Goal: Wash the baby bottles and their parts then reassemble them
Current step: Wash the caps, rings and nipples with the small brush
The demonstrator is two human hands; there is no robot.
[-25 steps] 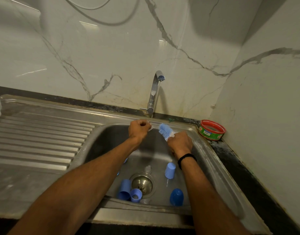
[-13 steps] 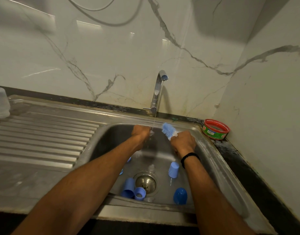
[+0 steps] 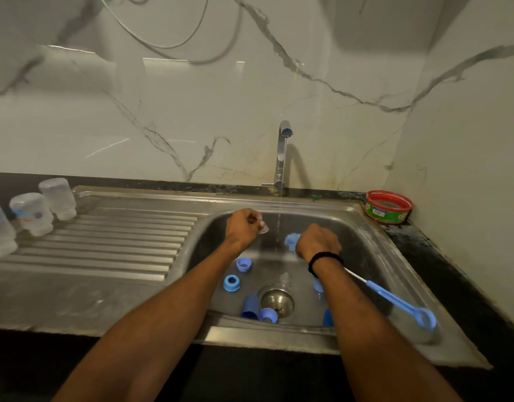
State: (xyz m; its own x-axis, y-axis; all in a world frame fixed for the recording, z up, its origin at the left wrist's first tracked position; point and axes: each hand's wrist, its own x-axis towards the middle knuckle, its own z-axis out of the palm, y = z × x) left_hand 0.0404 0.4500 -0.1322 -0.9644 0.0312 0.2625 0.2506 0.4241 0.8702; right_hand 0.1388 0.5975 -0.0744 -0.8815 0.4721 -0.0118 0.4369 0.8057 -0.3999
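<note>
I see my left hand (image 3: 244,227) pinching a clear teat (image 3: 263,228) over the sink (image 3: 366,248), my right hand (image 3: 318,242) gripping the blue bottle brush (image 3: 395,303). Blue rings (image 3: 232,282) lie in the basin; upturned bottles (image 3: 32,213) stand on the drainboard (image 3: 119,242).

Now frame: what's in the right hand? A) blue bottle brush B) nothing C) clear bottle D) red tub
A: the right hand grips the blue bottle brush, bristles beside the tap stream, handle slanting back over the sink; the left hand pinches a small clear part.
</note>
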